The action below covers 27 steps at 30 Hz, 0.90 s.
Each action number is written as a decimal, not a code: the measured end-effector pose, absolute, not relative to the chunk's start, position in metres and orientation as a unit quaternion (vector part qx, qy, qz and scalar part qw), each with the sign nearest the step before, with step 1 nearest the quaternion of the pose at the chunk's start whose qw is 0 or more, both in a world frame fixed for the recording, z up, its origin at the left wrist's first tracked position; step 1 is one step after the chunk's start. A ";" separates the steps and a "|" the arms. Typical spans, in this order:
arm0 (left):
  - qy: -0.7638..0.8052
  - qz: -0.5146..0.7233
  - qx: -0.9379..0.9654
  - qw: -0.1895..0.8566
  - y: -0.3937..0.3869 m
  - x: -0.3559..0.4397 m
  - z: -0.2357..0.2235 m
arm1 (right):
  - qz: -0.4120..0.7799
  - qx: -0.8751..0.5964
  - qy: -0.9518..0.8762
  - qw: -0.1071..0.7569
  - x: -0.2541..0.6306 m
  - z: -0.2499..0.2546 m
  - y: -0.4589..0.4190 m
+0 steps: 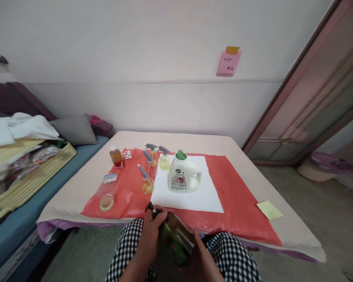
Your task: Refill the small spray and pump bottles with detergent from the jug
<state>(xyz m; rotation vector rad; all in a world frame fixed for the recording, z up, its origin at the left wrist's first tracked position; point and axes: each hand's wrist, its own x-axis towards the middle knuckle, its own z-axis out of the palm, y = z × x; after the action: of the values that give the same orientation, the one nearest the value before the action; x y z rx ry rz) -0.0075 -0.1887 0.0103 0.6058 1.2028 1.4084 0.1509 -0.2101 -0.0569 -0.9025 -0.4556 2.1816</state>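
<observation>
A dark green, see-through pump bottle (pixel 179 235) lies tilted over my lap, below the table's front edge. Around its neck, just under the black pump head, my left hand (pixel 154 225) is closed. My right hand (pixel 202 250) grips the bottle's base end on the right; part of its fingers is hidden behind it. Beyond, on a white sheet (pixel 194 201), stands a white jug (pixel 179 172) with a green cap and a side handle. To its left are several small clear bottles with grey tops, among them one tilted bottle (pixel 147 186) holding yellowish liquid.
A red plastic sheet (pixel 241 196) covers much of the table. An amber bottle (pixel 117 157), a round lidded container (pixel 106 202) and a clear bag (pixel 108 184) sit at the left. A yellow note (pixel 269 210) lies at the right. A bed (pixel 88 156) stands at left.
</observation>
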 end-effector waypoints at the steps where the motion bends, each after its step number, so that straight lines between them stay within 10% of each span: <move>1: 0.517 0.596 0.265 0.554 -0.188 -0.007 0.009 | 0.861 -0.352 -0.155 0.332 0.149 -0.056 -0.209; 15: 0.659 0.551 0.389 0.333 -0.135 -0.021 -0.013 | 0.826 -0.470 -0.106 0.293 0.164 -0.083 -0.195; 27: 0.695 0.478 0.489 0.220 -0.059 -0.036 -0.093 | 0.514 -0.551 -0.430 0.497 0.229 -0.051 -0.063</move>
<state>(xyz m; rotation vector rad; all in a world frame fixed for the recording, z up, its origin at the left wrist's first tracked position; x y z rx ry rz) -0.0359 -0.0594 -0.0933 1.3535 1.9234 1.3213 0.2286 -0.0633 -0.0506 -1.3347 -1.0403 1.2440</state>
